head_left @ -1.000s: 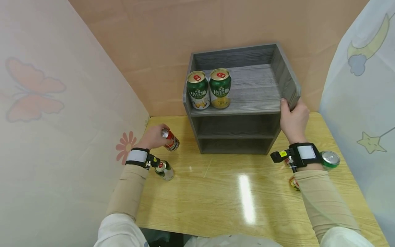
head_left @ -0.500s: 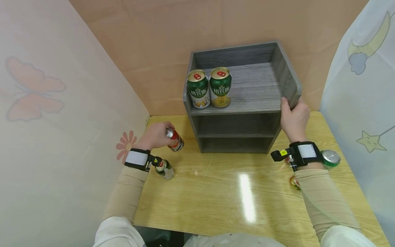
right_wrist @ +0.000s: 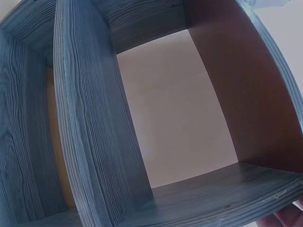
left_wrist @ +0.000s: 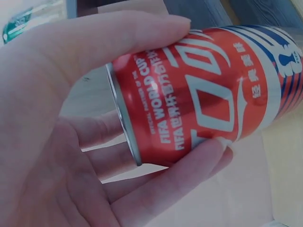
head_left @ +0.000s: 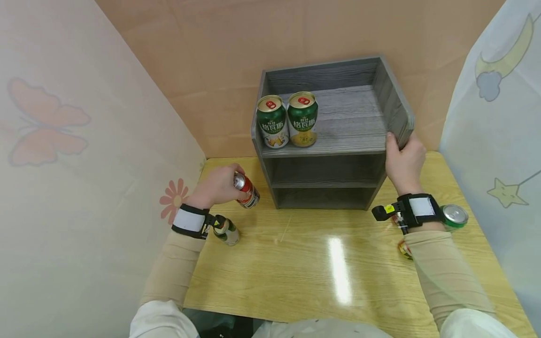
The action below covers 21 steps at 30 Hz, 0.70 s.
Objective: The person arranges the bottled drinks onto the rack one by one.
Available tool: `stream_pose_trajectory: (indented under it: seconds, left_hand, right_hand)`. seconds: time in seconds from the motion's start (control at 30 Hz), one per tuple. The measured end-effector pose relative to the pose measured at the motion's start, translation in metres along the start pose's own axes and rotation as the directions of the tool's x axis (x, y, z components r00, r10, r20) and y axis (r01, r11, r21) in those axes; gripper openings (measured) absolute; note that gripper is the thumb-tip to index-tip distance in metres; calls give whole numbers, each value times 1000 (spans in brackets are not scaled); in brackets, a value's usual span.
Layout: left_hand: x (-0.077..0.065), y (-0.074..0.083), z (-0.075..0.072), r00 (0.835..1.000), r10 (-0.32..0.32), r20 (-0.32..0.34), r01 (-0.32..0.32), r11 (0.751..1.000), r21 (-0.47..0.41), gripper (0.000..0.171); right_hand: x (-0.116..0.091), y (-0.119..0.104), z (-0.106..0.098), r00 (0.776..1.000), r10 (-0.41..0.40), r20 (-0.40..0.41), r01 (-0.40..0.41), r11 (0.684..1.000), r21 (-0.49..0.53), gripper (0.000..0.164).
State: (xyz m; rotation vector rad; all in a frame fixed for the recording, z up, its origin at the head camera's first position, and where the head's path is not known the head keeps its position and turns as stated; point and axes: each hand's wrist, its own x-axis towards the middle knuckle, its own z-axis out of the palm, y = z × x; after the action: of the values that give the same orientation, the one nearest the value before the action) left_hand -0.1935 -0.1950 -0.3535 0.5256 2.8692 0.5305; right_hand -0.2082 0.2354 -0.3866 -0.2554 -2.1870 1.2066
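Observation:
My left hand (head_left: 217,186) grips a red soda can (head_left: 247,191), thumb on one side and fingers on the other. In the left wrist view the red can (left_wrist: 189,99) lies tilted across the palm, white lettering facing the camera. My right hand (head_left: 405,162) holds the right side panel of a grey wooden shelf (head_left: 344,152). Only a bit of the right fingers (right_wrist: 284,216) shows in the right wrist view, at the panel's edge. On the shelf's top level, two green cans, one at the left end (head_left: 272,123) and one beside it (head_left: 302,120), stand upright.
Another green and white can (head_left: 227,232) stands on the wooden table (head_left: 296,272) below the left wrist. By the right wrist stands a green can (head_left: 453,217), with a partly hidden yellow and red can (head_left: 404,249) nearby. Printed wall sheets border both sides.
My left hand has carried the red can a little to the right, closer to the shelf. The right hand keeps its hold on the side panel.

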Motion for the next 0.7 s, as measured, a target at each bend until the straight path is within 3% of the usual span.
stream_pose_trajectory:
  seconds: [0.3, 0.7]
  left_hand:
    - [-9, 24, -5, 996, 86, -35, -86, 996, -2, 50]
    - [-12, 41, -6, 991, 129, -48, -129, 992, -12, 51]
  right_hand:
    - [-1, 0, 0, 1000, 2, 0, -2, 1000, -4, 41]
    - [-1, -1, -1, 1000, 15, 22, -15, 1000, -5, 45]
